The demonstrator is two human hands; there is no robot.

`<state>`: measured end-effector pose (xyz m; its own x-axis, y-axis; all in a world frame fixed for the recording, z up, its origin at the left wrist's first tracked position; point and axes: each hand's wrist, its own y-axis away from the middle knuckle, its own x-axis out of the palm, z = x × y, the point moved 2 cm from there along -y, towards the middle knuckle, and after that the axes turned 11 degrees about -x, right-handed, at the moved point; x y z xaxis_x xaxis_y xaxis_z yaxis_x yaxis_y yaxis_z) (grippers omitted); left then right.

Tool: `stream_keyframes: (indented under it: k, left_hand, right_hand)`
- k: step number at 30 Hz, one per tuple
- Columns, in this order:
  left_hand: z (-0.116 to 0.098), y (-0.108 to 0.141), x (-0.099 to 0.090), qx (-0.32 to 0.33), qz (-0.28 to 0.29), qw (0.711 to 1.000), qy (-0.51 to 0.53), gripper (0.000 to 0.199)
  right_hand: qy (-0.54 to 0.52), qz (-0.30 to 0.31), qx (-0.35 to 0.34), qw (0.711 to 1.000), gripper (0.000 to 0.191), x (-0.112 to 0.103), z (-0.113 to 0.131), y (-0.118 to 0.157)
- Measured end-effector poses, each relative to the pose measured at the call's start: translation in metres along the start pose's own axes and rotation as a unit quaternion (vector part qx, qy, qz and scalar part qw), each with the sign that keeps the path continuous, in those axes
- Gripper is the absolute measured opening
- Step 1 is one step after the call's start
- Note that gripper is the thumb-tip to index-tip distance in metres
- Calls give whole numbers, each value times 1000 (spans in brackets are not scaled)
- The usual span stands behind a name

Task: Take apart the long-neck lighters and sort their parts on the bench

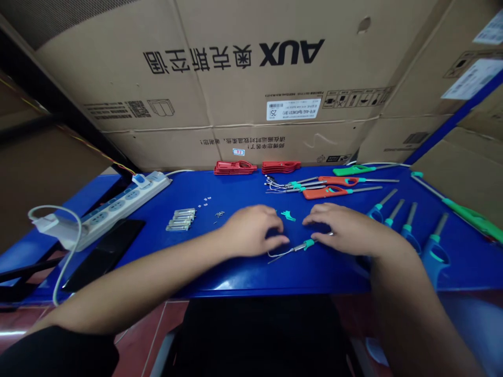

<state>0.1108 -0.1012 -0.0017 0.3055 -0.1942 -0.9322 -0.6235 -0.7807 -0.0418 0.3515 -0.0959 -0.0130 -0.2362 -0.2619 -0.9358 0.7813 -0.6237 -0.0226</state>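
Note:
My left hand (256, 230) hovers over the blue table, fingers curved and thumb apart, with nothing visible between them. Just in front of it lies the inner part of a stick lighter (301, 247), a thin metal rod with a teal trigger piece and white wires. My right hand (338, 226) is at the rod's right end; its thumb appears to touch the rod while the fingers stay spread from it. Between the hands sits a loose teal trigger piece (288, 215). Beyond them are orange stick-lighter halves (328, 192) with metal tubes and wired inner parts.
Red lighter shells (236, 167) are stacked at the back. Blue stick lighters (436, 256) lie right, beside green ones (467, 214). Clear lighter tanks (181, 220) and tiny metal pins (219, 214) are left. Farther left are a power strip (121, 201) and black phone (104, 254). Cardboard (236, 99) walls the back.

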Motion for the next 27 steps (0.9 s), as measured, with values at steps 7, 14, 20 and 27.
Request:
stream_keyframes:
  k: [7,14,20,27]
  left_hand:
    - [-21,1,53,-22,27,999,12,20]
    - [-7,12,41,-34,-6,999,21,8]
    - [11,17,3,-9,-185,981,53,23]
    - [19,24,-9,18,-329,942,68,17]
  right_hand:
    - [-11,-15,13,1000,19,30,31,13]
    - [-5,-51,-29,998,22,42,49,7]
    - [94,-92,-64,989,31,16,33,-17]
    - [171,-28,-35,984,29,-41,-53,-72]
